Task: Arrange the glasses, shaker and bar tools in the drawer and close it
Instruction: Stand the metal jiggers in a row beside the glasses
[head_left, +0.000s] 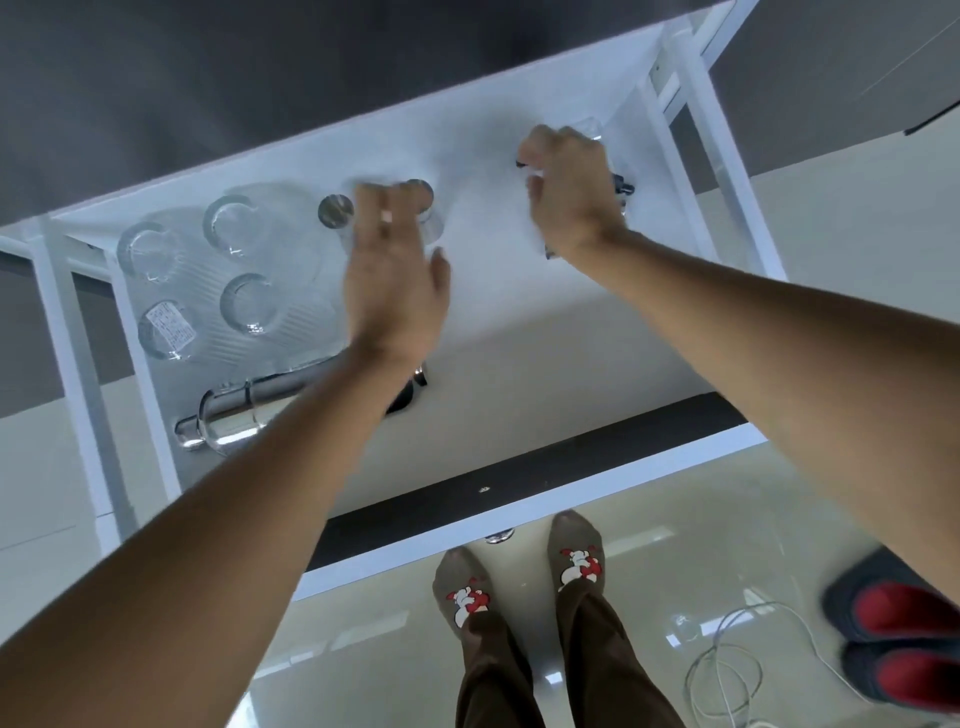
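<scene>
One glass (167, 328) at the left of the frame bears a paper label, its print too small to read. Four glasses (236, 223) stand upside down in the white drawer (498, 332), with the steel shaker (244, 413) lying below them. Two round metal pieces (335, 210) sit at upper centre. The left hand (392, 275) hovers with fingers spread. The right hand (571, 192) is curled around a dark-tipped bar tool (623, 184), upper right. Pale glossy floor tiles (649, 597) lie below.

Below you: glossy pale floor tiles (363, 670), white cable (727, 654) coiled at right, red-lined dark slippers (898, 639) beside it, your patterned socks (519, 577).
</scene>
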